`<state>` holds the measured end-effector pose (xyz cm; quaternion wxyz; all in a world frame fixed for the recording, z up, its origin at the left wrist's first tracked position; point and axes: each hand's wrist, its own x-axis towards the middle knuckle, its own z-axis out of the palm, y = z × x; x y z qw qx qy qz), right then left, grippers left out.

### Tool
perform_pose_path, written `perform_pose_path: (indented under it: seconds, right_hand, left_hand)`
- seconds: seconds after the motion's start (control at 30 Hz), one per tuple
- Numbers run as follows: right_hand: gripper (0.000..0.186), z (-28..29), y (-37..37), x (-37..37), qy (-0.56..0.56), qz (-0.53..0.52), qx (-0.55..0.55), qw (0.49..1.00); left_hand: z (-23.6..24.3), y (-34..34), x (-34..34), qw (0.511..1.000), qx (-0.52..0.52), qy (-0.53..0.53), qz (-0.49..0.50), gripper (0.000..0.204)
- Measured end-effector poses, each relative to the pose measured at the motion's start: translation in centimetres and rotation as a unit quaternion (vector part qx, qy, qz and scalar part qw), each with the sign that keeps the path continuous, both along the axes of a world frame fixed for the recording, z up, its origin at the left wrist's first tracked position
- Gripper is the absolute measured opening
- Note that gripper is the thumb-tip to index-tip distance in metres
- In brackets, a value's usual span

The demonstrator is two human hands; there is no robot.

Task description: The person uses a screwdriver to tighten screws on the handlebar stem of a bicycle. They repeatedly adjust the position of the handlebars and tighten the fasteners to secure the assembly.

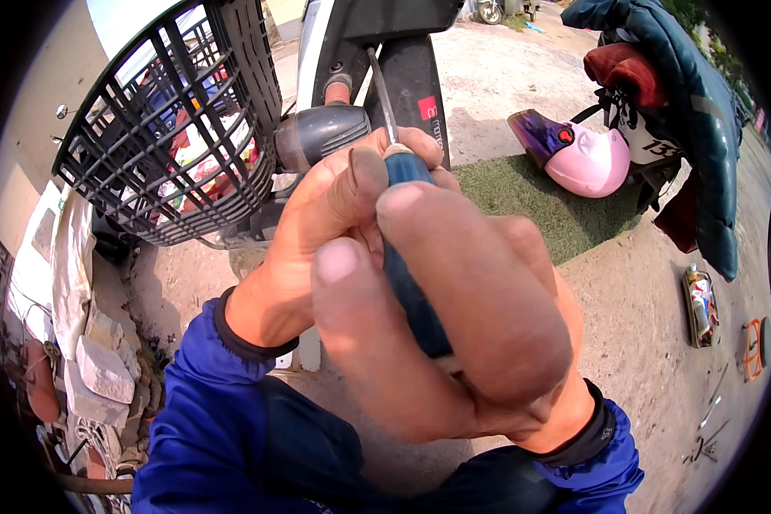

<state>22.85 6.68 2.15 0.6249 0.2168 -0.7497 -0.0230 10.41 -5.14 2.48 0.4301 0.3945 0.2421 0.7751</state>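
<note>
A screwdriver with a blue handle (407, 169) points up and away from me, held by both hands. My left hand (317, 201) pinches the front of the handle, close to the metal shaft. Around the back of the handle curl the fingers and thumb of my right hand (488, 300), large and near the camera. The shaft's tip reaches the underside of a black panel (394, 19) on a scooter; whether it sits in a screw cannot be made out. Left of the shaft are a reddish ribbed sleeve (338, 90) and a dark rounded housing (317, 137).
A black lattice basket (171, 128) with colourful contents stands at the left. To the right, a pink helmet (587, 158) is by a green mat (531, 201) and a vehicle with a blue padded cover (715, 146). Stone blocks (103, 368), a tray (701, 308) and loose tools (707, 420) lie around.
</note>
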Motion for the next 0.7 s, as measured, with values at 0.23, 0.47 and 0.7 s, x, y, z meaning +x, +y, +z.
perform_pose_path:
  seconds: [0.23,0.47,0.7]
  right_hand:
    - [0.04,-0.7,-0.6,1.1,-0.021,-0.086,-0.045,0.995]
    - [0.042,-0.4,-0.6,-0.1,0.037,-0.041,-0.007,0.998]
    - [0.039,-0.9,-0.5,1.3,-0.042,-0.085,-0.057,0.994]
  left_hand:
    - [0.6,0.0,1.8,0.998,-0.004,0.008,0.056,0.068]
    - [-0.2,-0.4,-1.5,0.997,0.008,0.08,0.005,0.064]
    - [0.5,0.4,-1.5,0.987,0.054,0.056,-0.141,0.062]
